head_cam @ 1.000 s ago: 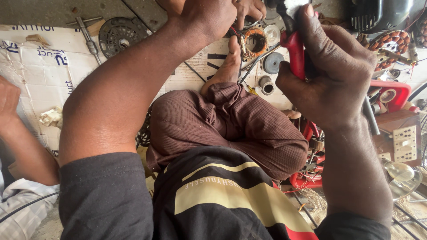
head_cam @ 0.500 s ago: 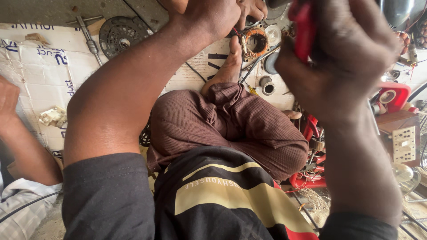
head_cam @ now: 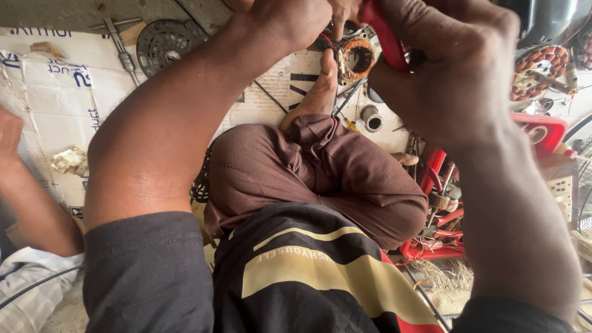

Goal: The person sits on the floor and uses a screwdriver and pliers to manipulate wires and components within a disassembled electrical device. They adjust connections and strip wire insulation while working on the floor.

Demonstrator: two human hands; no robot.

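Here, the right hand [head_cam: 450,68] grips a red-handled tool [head_cam: 383,31] at far right, just above the copper-wound stator [head_cam: 356,58]. The left hand [head_cam: 296,21] closes on the stator's far edge, its fingers partly hidden. A grey disc [head_cam: 163,43] lies far left on cardboard [head_cam: 43,92].

- The person sits cross-legged on the flattened printed cardboard sheet [head_cam: 43,105], both arms raised before the chest.
- The person's left hand [head_cam: 290,21] rests at the top, touching the round copper-wound motor stator [head_cam: 357,58] just to its right.
- The person's right hand [head_cam: 456,68] is right of the stator, closed around a red-handled tool [head_cam: 382,31].
- The stator lies beyond the bare foot [head_cam: 320,86].
- A short grey metal tube [head_cam: 372,118] lies below the stator, beside the foot.
- A round perforated metal disc [head_cam: 163,43] lies far left of the stator, a long metal bolt [head_cam: 120,52] just left of it.
- A second copper-wound stator [head_cam: 542,65] sits at the far right, above the red plastic housing [head_cam: 542,132].
- Another person's forearm [head_cam: 28,197] is at the left edge.
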